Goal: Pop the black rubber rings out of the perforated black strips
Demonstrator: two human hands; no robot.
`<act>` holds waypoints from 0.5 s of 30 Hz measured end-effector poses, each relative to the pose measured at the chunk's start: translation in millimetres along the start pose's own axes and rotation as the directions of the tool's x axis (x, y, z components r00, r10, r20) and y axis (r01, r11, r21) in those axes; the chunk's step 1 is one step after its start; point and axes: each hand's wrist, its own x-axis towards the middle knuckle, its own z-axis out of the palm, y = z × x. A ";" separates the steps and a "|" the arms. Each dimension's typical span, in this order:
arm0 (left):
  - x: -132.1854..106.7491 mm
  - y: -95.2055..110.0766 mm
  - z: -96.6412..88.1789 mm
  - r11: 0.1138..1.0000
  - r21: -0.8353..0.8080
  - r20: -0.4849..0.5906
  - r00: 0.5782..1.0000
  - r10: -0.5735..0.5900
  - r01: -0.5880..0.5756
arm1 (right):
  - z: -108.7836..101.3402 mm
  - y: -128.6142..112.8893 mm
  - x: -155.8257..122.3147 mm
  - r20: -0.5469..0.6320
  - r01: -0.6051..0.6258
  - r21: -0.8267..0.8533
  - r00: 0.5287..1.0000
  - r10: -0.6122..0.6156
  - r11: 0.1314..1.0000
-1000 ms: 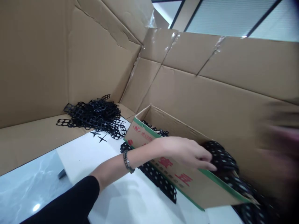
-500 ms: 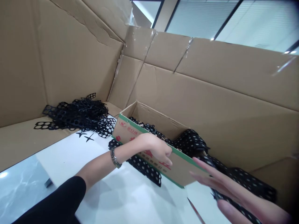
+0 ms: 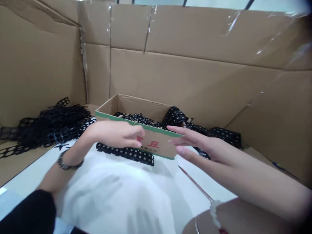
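Note:
A small open cardboard box (image 3: 156,143) with a green rim and red print stands on the white table (image 3: 117,195). Black perforated plastic sheets (image 3: 175,117) fill it and spill over its right end. My left hand (image 3: 114,134) lies against the box's front face, fingers together and pointing right, holding nothing that I can see. My right hand (image 3: 195,143) reaches in from the right with fingers stretched out, fingertips at the box's front right corner. One black perforated strip (image 3: 126,153) lies under the box's front edge.
A heap of black honeycomb plastic pieces (image 3: 48,125) lies at the left on the cardboard floor. Tall cardboard walls (image 3: 185,74) enclose the back and sides. A thin red-tipped stick (image 3: 195,185) lies on the table near my right wrist.
The view has swung right and lower. My left hand slid along the box's front face. My right hand moved up to the box's front right corner.

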 end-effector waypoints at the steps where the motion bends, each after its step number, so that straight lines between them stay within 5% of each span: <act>1: -2.2 -5.0 14.5 0.999 0.028 0.015 1.000 0.023 -0.024 | -0.6 0.2 0.4 0.030 0.004 0.012 1.000 -0.004 1.000; 3: -5.1 -23.0 53.4 0.988 0.156 -0.021 1.000 0.018 -0.015 | -1.7 1.3 2.4 0.051 0.023 0.022 0.998 -0.024 1.000; 5: -7.2 -47.4 96.3 0.947 0.317 -0.165 0.986 -0.006 0.058 | -2.7 2.2 5.7 0.055 0.041 0.027 0.998 -0.042 0.999; 8: -9.6 -80.8 142.7 0.959 0.253 -0.281 0.958 -0.056 0.130 | -3.4 2.4 11.0 0.082 0.022 0.035 0.996 -0.024 0.999; 11: -9.7 -97.1 155.4 0.982 0.112 -0.273 0.955 -0.117 0.153 | -2.6 3.2 15.1 0.092 -0.006 0.024 0.996 0.004 1.000; 15: -7.3 -98.7 149.9 0.983 -0.053 -0.331 0.925 -0.185 0.178 | 0.1 7.5 19.3 0.062 -0.008 0.011 0.998 0.008 1.000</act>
